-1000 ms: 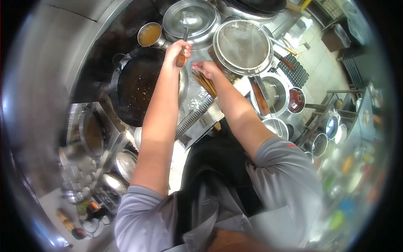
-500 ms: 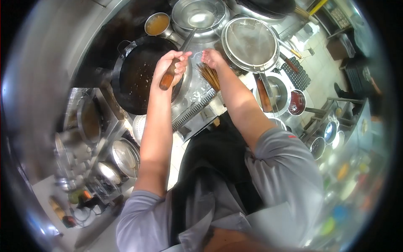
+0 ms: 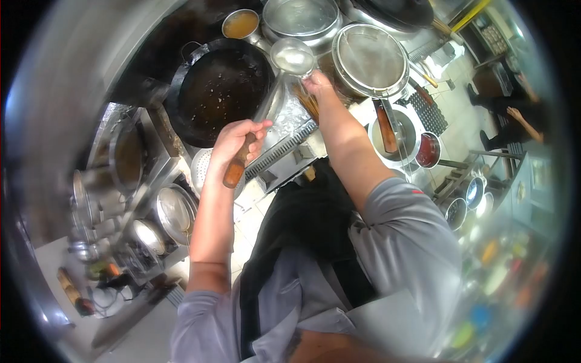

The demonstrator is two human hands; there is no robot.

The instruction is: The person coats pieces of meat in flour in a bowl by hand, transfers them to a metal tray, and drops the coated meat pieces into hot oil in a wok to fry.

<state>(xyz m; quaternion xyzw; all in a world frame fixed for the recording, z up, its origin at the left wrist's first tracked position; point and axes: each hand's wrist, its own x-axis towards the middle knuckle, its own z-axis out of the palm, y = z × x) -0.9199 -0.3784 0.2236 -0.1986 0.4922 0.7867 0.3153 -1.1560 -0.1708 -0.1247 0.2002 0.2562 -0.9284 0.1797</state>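
Observation:
My left hand (image 3: 240,142) is wrapped round the wooden handle of a ladle (image 3: 293,57). The ladle's bowl holds clear liquid and hangs away from the pot of water (image 3: 301,15) at the top. My right hand (image 3: 317,83) is at the right rim of the ladle bowl, its fingers close together and partly hidden; what they grip cannot be made out. Beneath that hand a bamboo brush (image 3: 306,101) lies on the wet metal surface. Left of the ladle is a black wok (image 3: 224,91) with dark liquid and small bits in it.
A small pan of amber liquid (image 3: 241,24) stands behind the wok. On the right are a round strainer (image 3: 371,59), a white-rimmed pot (image 3: 413,130) and a pan of red sauce (image 3: 428,150). Another person (image 3: 514,118) is at the far right.
The ladle has come out of the pot toward me, its handle drawn back by my left hand. My right hand has moved right and now meets the bowl's rim. Another person has come into view.

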